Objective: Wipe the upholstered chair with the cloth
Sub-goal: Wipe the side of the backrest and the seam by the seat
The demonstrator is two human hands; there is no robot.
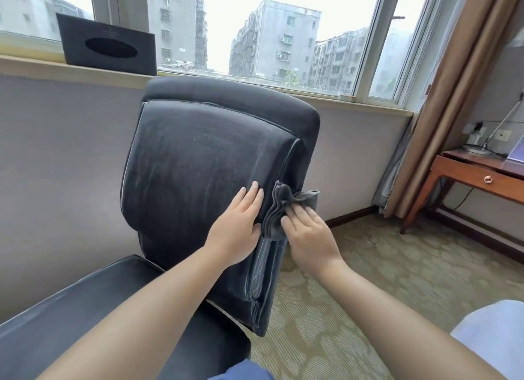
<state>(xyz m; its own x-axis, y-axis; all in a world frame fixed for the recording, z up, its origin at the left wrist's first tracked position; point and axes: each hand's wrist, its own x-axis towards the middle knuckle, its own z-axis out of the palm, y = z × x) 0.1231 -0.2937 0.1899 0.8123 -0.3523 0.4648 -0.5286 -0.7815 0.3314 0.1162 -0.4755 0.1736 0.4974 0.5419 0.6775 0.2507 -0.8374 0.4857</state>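
Note:
A dark upholstered chair [198,164] stands in front of me, its backrest upright and its seat at the lower left. My left hand [238,226] rests flat with straight fingers on the backrest near its right edge. A grey folded cloth [279,209] is bunched against the backrest's right side edge. My right hand [307,232] presses the cloth onto that edge, fingers laid over it; its thumb is hidden.
A black tissue box [107,46] sits on the windowsill [42,66] behind the chair. A wooden desk [479,175] with a drawer stands at the right, beside a brown curtain [453,96]. Patterned carpet [382,266] covers the floor to the right of the chair.

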